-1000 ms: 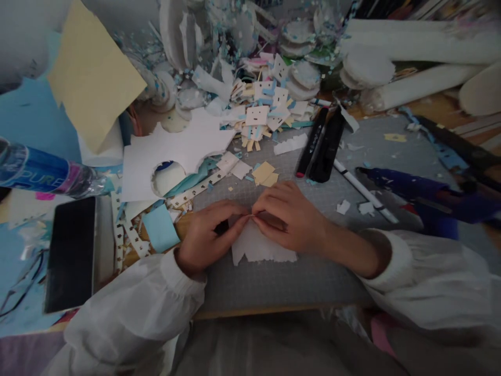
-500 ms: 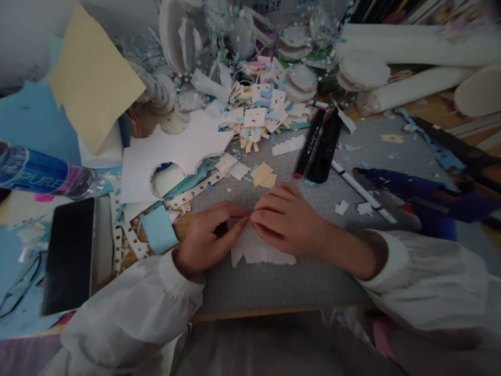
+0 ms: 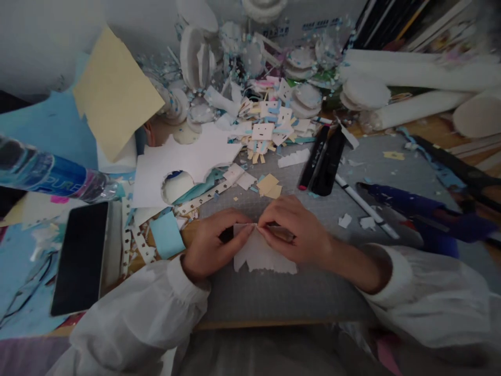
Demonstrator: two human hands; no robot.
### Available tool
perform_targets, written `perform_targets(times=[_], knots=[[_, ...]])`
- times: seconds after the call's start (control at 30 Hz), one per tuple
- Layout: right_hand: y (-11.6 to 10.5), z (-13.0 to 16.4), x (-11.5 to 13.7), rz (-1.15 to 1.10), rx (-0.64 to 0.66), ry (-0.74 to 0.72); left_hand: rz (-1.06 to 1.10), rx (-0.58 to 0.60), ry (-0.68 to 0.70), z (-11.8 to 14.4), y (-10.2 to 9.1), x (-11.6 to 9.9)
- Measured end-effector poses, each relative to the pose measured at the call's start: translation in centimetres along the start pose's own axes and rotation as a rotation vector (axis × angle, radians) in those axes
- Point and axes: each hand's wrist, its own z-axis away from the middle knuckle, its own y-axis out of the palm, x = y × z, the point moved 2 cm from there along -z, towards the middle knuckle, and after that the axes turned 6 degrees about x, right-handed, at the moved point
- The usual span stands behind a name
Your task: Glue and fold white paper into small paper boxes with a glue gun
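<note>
A piece of white paper (image 3: 263, 256) with a ragged lower edge is pinched along its top edge by both hands, just above the grey cutting mat (image 3: 289, 300). My left hand (image 3: 217, 240) is closed, thumb and fingers on the paper's upper left. Thumb and fingertips of my right hand (image 3: 297, 230) meet close beside it at the middle of that edge. Yellow paper squares (image 3: 269, 185) lie just beyond the fingers. A light blue paper square (image 3: 166, 234) is left of my left hand.
Black markers (image 3: 326, 159), a white pen (image 3: 366, 206) and a blue glue gun (image 3: 415, 203) lie to the right. Small paper figures with drawn faces (image 3: 262, 132) are heaped at the back. Leftward are a phone (image 3: 80, 258), a water bottle (image 3: 58, 175) and a large cut white sheet (image 3: 151, 177).
The whole view has shifted, with things appearing lower and slightly rightward. My right fingers have opened out a little from the paper, and more of its top edge shows.
</note>
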Motion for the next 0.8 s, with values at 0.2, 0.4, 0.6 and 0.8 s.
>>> perform_targets(times=[0.2, 0.4, 0.6, 0.8], knots=[[0.31, 0.22, -0.13, -0.065, 0.029, 0.081, 0.025, 0.012, 0.022, 0.00, 0.04, -0.02], [0.59, 0.35, -0.38, -0.036, 0.035, 0.039, 0.004, -0.007, 0.008, -0.08, -0.09, 0.00], [0.66, 0.35, -0.30, -0.010, 0.061, 0.023, -0.007, 0.008, 0.030, -0.15, -0.02, -0.11], [0.62, 0.35, -0.31, 0.071, 0.072, -0.038, -0.013, 0.004, 0.035, -0.32, 0.06, 0.01]])
